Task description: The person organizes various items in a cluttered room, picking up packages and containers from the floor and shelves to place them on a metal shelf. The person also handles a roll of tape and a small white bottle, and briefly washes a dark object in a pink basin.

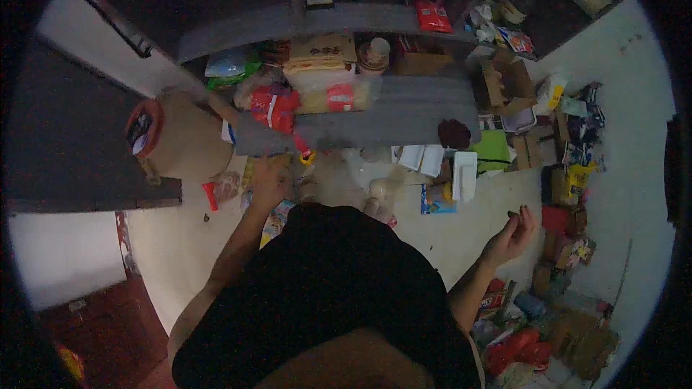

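My left hand reaches down to the front edge of the low grey shelf, fingers stretched out over a yellow patterned packet. Dim light hides whether the fingers touch it. Close by on the right, a yellow ring-shaped piece hangs from a red strap below a red bag. Out to the right, my right hand is held up in the air, its fingers curled. At its thumb tip sits a small dark thing, too small to name.
A large tan sack with a red rim stands left of the shelf. White foam trays and a green bag lie under the shelf's right end. Cardboard boxes and packages line the right wall. Red bags are heaped at lower right.
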### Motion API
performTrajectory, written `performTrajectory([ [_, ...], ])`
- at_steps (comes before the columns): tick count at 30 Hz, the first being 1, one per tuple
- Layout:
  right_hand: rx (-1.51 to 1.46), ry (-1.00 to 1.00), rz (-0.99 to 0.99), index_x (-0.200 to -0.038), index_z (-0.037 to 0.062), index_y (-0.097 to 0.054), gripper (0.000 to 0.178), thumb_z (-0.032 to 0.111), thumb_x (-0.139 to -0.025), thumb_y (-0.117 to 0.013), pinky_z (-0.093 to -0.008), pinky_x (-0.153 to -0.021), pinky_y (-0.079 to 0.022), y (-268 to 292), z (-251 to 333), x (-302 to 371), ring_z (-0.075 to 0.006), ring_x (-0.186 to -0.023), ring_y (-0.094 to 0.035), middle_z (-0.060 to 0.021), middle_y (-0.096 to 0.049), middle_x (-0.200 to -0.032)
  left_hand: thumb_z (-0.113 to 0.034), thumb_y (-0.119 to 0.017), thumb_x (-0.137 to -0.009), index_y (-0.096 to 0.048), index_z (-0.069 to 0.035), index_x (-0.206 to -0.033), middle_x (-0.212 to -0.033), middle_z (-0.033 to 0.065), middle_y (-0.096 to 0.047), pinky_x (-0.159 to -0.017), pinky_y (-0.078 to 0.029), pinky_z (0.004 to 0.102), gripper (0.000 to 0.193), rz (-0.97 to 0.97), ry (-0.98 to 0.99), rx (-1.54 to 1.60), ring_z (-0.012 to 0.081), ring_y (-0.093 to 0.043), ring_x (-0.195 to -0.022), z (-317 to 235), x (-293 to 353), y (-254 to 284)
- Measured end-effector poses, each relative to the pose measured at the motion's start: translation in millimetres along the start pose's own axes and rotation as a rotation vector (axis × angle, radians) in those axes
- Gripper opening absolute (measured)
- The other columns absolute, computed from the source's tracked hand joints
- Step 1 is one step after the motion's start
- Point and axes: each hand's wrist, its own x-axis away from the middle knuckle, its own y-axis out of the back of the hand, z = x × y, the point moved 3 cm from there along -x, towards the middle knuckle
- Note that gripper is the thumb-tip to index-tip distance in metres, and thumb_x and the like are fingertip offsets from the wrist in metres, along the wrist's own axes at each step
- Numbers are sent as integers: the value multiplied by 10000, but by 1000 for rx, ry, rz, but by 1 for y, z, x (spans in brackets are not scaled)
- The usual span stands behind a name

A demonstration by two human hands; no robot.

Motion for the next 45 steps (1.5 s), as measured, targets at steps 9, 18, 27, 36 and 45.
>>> performTrajectory([
  [9,18,88,182,-990,-3,-577,181,-15,-845,-469,-285,-639,-524,-33,-16,17,-226,-901,-533,-151,-503,-1048,-201,-656,-639,-595,-105,-1057,-1179,199,-490,-827,-420,474,434,24,-71,-122,305,-514,-1032,59,-59,-23],
  [18,79,-21,501,-981,9,-552,162,-5,-857,-449,-279,-617,-491,-91,-24,74,-214,-823,-538,-156,-490,-1033,-235,-543,-775,-496,-147,-1180,-1347,84,-345,-958,-288,542,418,227,138,-340,260,-302,-1249,133,-188,-132],
  [27,216,28,652,-936,30,-566,212,-88,-796,-458,-272,-577,-502,-172,10,115,-217,-750,-562,-152,-519,-979,-248,-499,-806,-544,-143,-1073,-1160,47,-445,-906,-285,610,291,123,-39,-572,240,-386,-1143,171,-236,-188],
  [36,122,-31,657,-917,17,-574,192,-84,-788,-475,-264,-584,-504,-219,42,112,-205,-748,-580,-155,-538,-934,-133,-543,-705,-585,-75,-892,-943,83,-547,-772,-419,447,200,-244,-23,124,274,-499,-958,279,-186,-216],
  [45,95,24,709,-847,25,-585,141,-70,-775,-510,-315,-652,-495,-257,54,113,-220,-779,-571,-137,-573,-879,26,-535,-671,-543,14,-815,-842,180,-524,-695,-414,429,145,-278,8,101,374,-513,-787,197,-174,-66],
])
